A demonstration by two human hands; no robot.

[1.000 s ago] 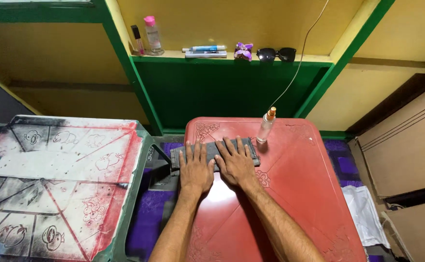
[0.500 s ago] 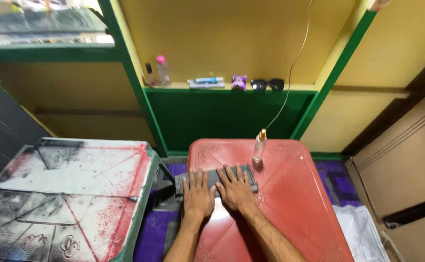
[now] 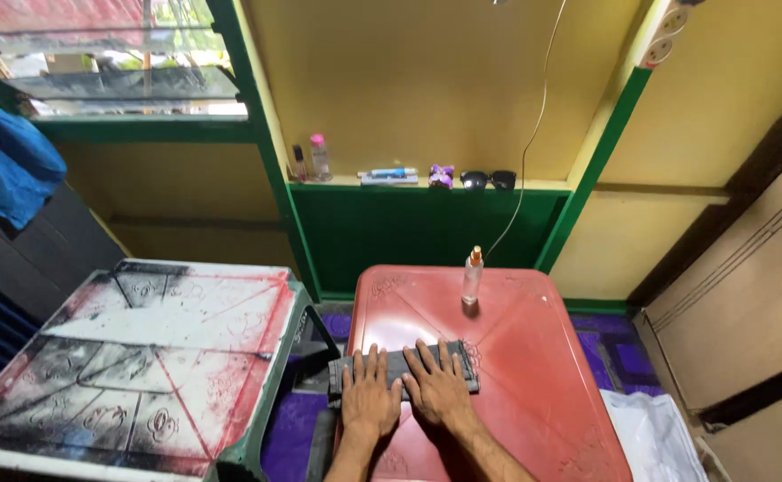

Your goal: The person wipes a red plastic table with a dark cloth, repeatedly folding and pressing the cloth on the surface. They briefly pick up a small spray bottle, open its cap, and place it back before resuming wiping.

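Head view: left hand [image 3: 370, 399] and right hand [image 3: 437, 389] press flat, grip open, on folded dark cloth [image 3: 401, 365].

Left hand [image 3: 370, 401]: bare; no glove, ring or band is seen; five fingers are shown, with short nails.
Right hand [image 3: 438, 389]: bare; no glove or ring is seen; five fingers are shown, nails short.
Left forearm [image 3: 348, 457]: bare to the lower edge of the view; no sleeve, watch or strap is seen; dark hair is noted along it.
Right forearm [image 3: 489, 453]: bare to the lower edge of the view; no sleeve or wrist wear is seen; dark hair is noted, denser toward the wrist.
Sleeves: none are shown within the view.
Rest of body: not shown; only hands and forearms are recorded.
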